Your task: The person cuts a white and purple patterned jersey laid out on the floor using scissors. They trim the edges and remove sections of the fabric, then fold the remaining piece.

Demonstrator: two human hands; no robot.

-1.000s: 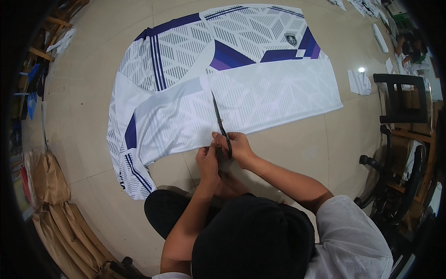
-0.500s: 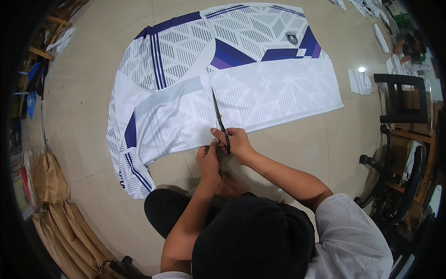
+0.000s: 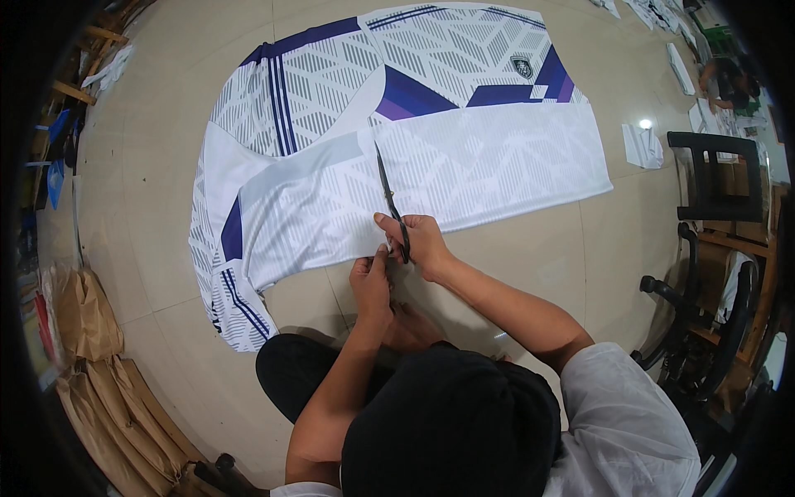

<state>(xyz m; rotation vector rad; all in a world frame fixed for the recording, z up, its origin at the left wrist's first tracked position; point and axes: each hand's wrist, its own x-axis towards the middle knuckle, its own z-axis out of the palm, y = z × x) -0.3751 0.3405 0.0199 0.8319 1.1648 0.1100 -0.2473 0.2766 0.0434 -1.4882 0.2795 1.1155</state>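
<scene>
White fabric printed with grey patterns, purple blocks and stripes (image 3: 305, 211) lies spread on the tiled floor, its near part a paler band. Black scissors (image 3: 387, 184) lie along a split in that band, blades pointing away from me. My right hand (image 3: 421, 247) is closed on their handles. Just left and below it, my left hand (image 3: 371, 283) pinches the near edge of the fabric below the scissors. My bare foot, partly hidden, shows under my hands.
Brown paper sheets (image 3: 89, 327) are piled at the left by wooden racks. Black chair parts (image 3: 714, 174) stand at the right. White pieces (image 3: 641, 147) lie beyond the fabric's right end. Another person (image 3: 722, 81) is at the far right, mostly blurred.
My right hand and the scissors have moved a little forward along the band, away from me. My left hand has shifted slightly forward too.
</scene>
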